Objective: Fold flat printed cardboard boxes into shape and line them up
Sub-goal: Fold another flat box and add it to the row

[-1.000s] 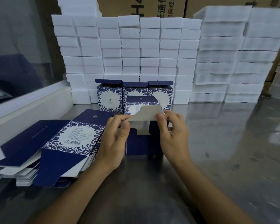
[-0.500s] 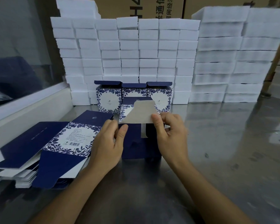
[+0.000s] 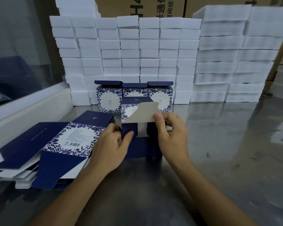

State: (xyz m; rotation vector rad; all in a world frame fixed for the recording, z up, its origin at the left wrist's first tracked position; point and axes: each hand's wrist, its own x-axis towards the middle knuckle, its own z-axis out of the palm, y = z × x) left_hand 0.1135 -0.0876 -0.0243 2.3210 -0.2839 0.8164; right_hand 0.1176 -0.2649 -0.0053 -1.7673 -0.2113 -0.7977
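A half-formed navy and floral cardboard box (image 3: 141, 144) stands on the steel table between my hands. My left hand (image 3: 110, 148) grips its left side, the thumb pressing a small navy side flap inward. My right hand (image 3: 171, 136) pinches the big grey-backed end flap (image 3: 141, 113), which stands raised over the open end. Three folded boxes (image 3: 134, 95) with lids up stand in a row behind it, against the foam stacks. A pile of flat printed boxes (image 3: 55, 144) lies at the left.
White foam blocks (image 3: 137, 51) are stacked in a wall across the back, with taller stacks (image 3: 235, 54) at the right. Brown cartons (image 3: 142, 5) rise behind them. A white ledge (image 3: 28, 108) and glass pane border the steel table (image 3: 227, 152) on the left.
The grey-backed flap has swung up from lying over the opening. My left thumb has shifted from the flap's edge down to the small navy side flap and folds it inward.
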